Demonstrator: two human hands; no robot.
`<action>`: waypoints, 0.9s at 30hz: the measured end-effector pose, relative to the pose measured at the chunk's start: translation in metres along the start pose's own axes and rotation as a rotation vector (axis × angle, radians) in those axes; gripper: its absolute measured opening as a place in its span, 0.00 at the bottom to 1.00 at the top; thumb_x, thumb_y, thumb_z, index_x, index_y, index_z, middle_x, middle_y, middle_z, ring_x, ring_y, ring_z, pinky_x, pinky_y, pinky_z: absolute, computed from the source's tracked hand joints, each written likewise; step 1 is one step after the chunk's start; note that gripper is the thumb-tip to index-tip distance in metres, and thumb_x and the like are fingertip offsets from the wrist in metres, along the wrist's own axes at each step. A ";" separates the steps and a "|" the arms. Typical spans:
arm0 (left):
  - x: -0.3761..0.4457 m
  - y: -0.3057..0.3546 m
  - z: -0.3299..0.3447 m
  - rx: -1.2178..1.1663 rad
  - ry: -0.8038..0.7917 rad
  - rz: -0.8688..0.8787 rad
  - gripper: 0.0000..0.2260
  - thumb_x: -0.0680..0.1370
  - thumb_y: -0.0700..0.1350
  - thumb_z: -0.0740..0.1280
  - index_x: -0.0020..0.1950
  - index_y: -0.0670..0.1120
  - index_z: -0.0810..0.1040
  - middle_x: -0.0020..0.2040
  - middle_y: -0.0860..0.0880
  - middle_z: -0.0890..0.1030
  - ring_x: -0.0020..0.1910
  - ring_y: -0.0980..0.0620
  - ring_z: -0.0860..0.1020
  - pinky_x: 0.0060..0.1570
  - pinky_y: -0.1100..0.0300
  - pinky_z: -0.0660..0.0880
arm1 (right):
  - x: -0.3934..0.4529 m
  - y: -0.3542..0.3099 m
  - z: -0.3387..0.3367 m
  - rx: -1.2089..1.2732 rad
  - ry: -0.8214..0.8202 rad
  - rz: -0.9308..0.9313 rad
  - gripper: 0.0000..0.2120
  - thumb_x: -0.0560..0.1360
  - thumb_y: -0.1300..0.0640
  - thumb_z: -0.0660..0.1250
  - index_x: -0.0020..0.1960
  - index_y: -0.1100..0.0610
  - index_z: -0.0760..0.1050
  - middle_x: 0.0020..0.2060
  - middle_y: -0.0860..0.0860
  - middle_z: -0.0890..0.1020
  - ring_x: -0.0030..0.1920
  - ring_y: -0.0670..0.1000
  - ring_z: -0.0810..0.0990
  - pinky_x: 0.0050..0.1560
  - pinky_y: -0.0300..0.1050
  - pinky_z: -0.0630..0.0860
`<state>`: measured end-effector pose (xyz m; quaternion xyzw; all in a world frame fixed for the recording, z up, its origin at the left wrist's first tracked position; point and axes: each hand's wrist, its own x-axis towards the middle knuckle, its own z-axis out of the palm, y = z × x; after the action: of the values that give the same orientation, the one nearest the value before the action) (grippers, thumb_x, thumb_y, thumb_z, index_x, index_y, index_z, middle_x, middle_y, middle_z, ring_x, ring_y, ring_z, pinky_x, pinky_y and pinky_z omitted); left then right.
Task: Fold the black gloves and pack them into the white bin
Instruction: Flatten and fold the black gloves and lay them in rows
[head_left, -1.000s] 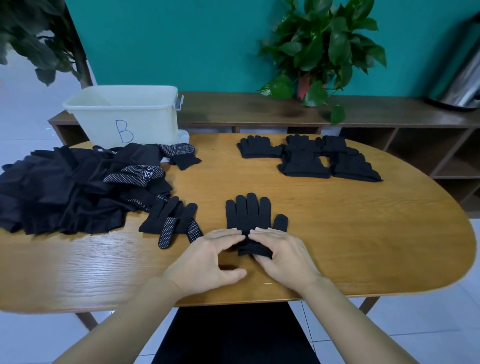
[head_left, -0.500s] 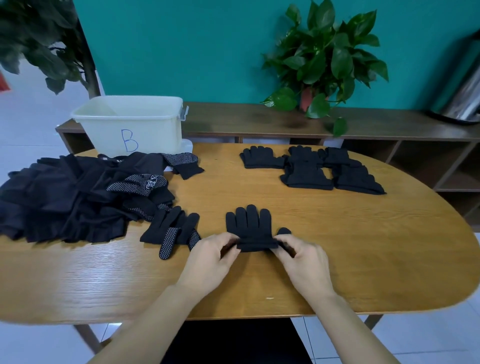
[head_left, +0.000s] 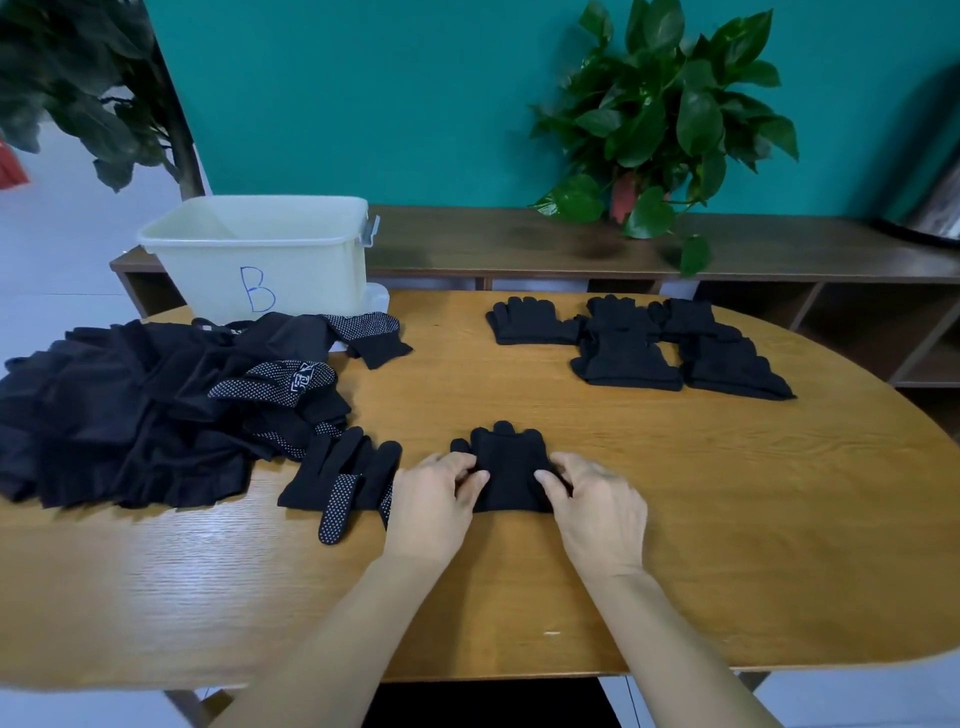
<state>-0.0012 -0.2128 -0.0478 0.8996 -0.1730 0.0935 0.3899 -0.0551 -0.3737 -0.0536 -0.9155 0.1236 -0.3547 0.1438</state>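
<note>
grip: left hand (head_left: 434, 501) and right hand (head_left: 597, 506) pinch folded glove pair (head_left: 511, 470) at its sides on bench (head_left: 675, 519) | step: fold looks finished | next: likely carry to white bin (head_left: 260, 254)

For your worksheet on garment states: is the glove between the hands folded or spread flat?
Folded: the glove is doubled over, only fingertips showing past the fold.

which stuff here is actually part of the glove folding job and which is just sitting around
Job: folded glove under left hand and right hand; unfolded glove pile; folded gloves; white bin.
Lying about: potted plant; shelf.
</note>
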 end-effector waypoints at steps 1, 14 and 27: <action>0.000 0.000 0.000 0.013 0.000 0.002 0.09 0.78 0.48 0.69 0.55 0.47 0.83 0.40 0.55 0.76 0.42 0.52 0.78 0.54 0.48 0.75 | 0.000 0.001 0.001 -0.005 0.000 -0.006 0.14 0.62 0.54 0.82 0.44 0.56 0.84 0.29 0.48 0.82 0.27 0.50 0.80 0.28 0.43 0.76; -0.020 0.004 -0.020 0.017 -0.068 0.213 0.25 0.80 0.54 0.64 0.74 0.44 0.70 0.69 0.50 0.73 0.67 0.53 0.72 0.66 0.63 0.67 | -0.006 -0.003 -0.028 -0.014 -0.123 -0.211 0.20 0.77 0.48 0.62 0.59 0.61 0.80 0.54 0.55 0.84 0.53 0.55 0.83 0.53 0.48 0.79; -0.043 0.004 -0.038 0.552 -0.346 0.427 0.30 0.84 0.58 0.39 0.77 0.42 0.61 0.77 0.46 0.60 0.77 0.51 0.56 0.73 0.52 0.57 | -0.011 -0.001 -0.067 -0.192 -0.704 -0.311 0.43 0.68 0.34 0.18 0.77 0.54 0.37 0.75 0.47 0.38 0.75 0.43 0.34 0.69 0.39 0.24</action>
<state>-0.0437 -0.1773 -0.0329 0.9170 -0.3878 0.0625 0.0698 -0.1084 -0.3805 -0.0126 -0.9983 -0.0406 -0.0236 0.0357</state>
